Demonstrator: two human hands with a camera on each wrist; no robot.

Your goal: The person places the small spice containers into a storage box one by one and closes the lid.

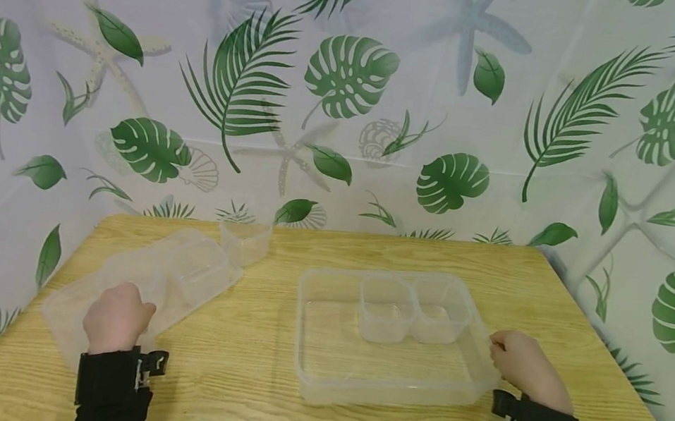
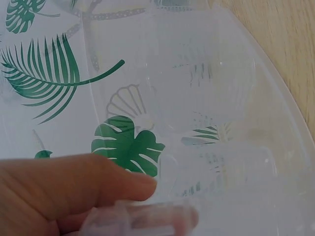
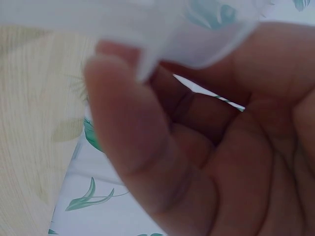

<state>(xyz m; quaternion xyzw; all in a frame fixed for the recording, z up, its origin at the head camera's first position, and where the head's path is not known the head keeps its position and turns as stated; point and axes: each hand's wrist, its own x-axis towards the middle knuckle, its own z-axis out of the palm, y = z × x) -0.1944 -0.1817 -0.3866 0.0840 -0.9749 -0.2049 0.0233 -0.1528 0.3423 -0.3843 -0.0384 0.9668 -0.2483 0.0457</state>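
Observation:
Over the clear plastic lid (image 1: 69, 300) at the left, my left hand (image 1: 117, 317) pinches the rim of a clear plastic box (image 2: 142, 223) between thumb and fingers. Most of that box is hidden by the hand or out of frame. On the lid, another small clear box (image 1: 198, 267) sits beyond the hand. To the right stands a large clear rectangular container (image 1: 315, 378). My right hand (image 1: 527, 363) holds its right rim with curled fingers. Inside are two small clear boxes, a left one (image 1: 385, 320) and a right one (image 1: 441, 317), side by side towards the back.
A further small clear box (image 1: 246, 245) stands at the back of the wooden table (image 1: 238, 382), by the lid's far corner. Behind the table hangs a leaf-patterned cloth (image 1: 390, 196), which continues along both sides.

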